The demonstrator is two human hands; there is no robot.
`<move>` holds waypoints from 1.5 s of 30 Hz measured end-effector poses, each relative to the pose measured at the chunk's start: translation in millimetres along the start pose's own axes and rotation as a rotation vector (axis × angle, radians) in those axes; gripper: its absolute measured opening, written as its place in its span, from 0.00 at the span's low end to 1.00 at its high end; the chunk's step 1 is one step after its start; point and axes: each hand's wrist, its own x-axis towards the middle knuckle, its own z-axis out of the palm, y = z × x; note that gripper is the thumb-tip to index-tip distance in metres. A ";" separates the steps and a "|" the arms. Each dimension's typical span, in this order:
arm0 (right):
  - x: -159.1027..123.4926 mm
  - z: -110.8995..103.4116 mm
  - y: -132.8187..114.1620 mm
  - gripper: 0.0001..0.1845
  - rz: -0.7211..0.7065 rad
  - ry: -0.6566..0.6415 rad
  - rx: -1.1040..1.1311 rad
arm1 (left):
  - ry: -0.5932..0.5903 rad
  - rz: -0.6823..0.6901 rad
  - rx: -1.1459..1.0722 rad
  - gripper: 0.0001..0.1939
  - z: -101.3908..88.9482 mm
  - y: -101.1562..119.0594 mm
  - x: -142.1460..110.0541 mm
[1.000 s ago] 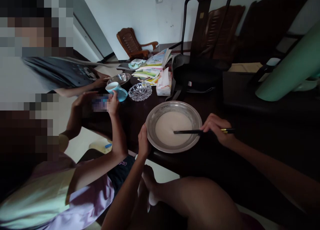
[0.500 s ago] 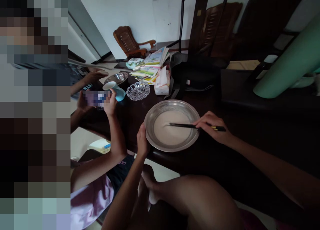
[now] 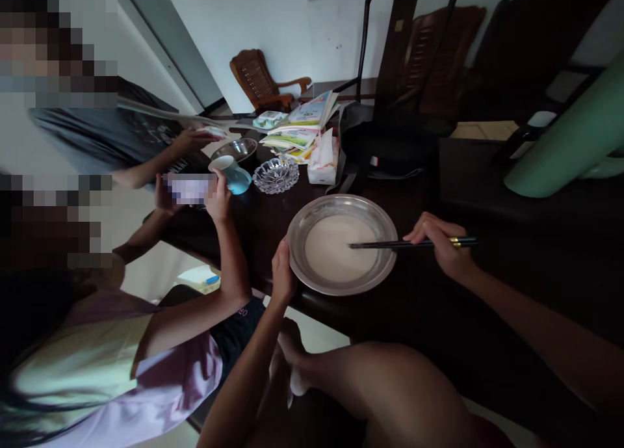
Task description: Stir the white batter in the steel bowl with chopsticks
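Note:
A wide metal basin [image 3: 312, 214] of pale batter [image 3: 336, 248] sits on the dark table near its front edge. My left hand [image 3: 283, 274] grips the basin's left rim, thumb over the edge. My right hand [image 3: 441, 241] is closed on a pair of dark chopsticks [image 3: 390, 244] with gold bands. The chopsticks lie nearly level, their tips in the batter near the basin's middle.
Beside me on the left a person holds a phone [image 3: 188, 188] in both hands. A blue cup [image 3: 233, 173], a glass dish [image 3: 275, 175], a steel bowl [image 3: 237, 150], books [image 3: 298, 128], a tissue pack [image 3: 324, 158] and a black bag [image 3: 385, 142] crowd the far table. Another person's hand [image 3: 192, 139] reaches there.
My right hand drew back to the right and the chopstick tips slid from the batter's left side toward its middle. My left hand stayed on the rim.

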 end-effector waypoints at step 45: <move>-3.5 5.9 -3.7 0.17 -0.009 -0.185 -0.054 | -0.001 0.010 0.030 0.28 -0.5 -0.8 1.2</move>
